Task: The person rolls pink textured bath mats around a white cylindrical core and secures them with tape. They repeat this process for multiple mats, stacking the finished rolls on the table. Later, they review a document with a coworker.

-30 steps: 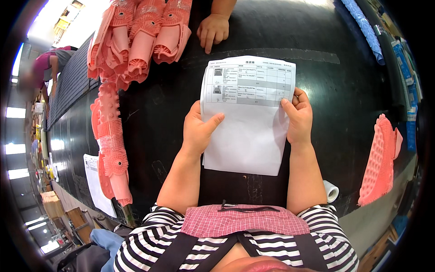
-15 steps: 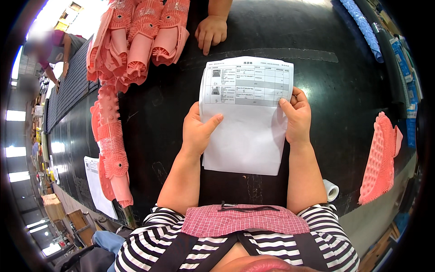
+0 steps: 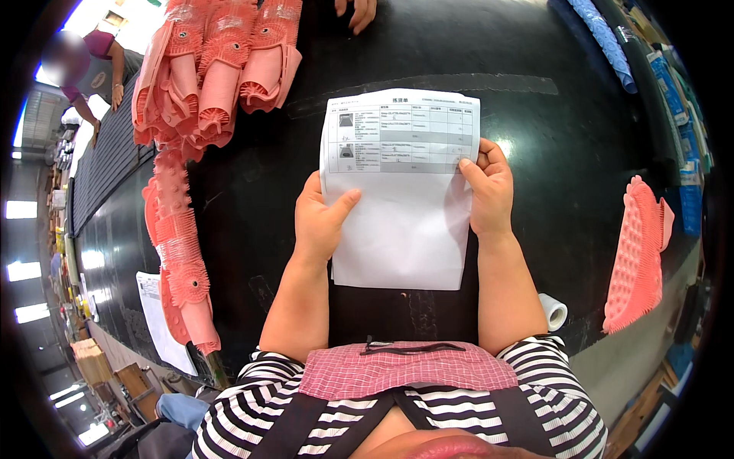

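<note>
I hold a white printed sheet of paper (image 3: 399,222) by its two sides above the black table (image 3: 367,317). More sheets seem to lie behind it, as a second edge shows at the left. A printed table with small pictures and handwritten marks fills its upper part. My left hand (image 3: 322,217) grips the left edge, thumb on the front. On the right edge, my right hand (image 3: 492,188) pinches the paper between thumb and fingers, its thumb just below the printed table.
Bundled pink rubbery bristled items (image 3: 218,73) lie at the upper left, a wrapped one (image 3: 180,245) below them. Another pink piece (image 3: 634,260) rests at the right, near a white roll (image 3: 553,312). Another person's hand (image 3: 358,14) shows at the far edge; a second person (image 3: 99,65) stands far left.
The other person's hand at the far side has drawn back from near the paper toward the top edge. My view has shifted slightly; both my hands keep their hold on the paper.
</note>
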### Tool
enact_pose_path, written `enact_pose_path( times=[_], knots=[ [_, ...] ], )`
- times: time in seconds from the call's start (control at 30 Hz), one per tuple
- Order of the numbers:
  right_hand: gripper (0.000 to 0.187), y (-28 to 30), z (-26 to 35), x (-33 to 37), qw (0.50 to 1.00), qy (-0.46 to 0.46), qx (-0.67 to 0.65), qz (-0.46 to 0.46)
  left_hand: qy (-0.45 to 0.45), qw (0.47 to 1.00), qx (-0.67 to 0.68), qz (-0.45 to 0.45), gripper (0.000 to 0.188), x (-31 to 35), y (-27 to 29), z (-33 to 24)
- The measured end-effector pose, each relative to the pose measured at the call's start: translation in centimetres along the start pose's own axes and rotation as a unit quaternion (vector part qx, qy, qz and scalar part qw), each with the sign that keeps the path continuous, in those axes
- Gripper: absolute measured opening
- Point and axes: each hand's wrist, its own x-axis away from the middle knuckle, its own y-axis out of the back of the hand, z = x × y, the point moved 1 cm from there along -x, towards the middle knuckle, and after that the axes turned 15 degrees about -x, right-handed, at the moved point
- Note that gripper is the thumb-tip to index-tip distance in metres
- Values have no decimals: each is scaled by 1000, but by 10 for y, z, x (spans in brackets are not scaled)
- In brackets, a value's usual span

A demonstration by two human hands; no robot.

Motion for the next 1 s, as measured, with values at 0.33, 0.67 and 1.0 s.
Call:
enact_pose_path(
  times=[0.33, 0.67, 1.0],
  knots=[
    [31, 0, -2, -1, 1000, 11, -20, -10, 3, 1000, 0, 1, 31, -1, 1, 1],
    [31, 0, -2, -2, 1000, 10, -7, -19, -6, 1000, 17, 6, 26, 0, 1, 4],
    [33, -1, -2, -1, 1000, 14, -1, -24, -8, 1000, 22, 17, 26, -2, 2, 8]
  ],
)
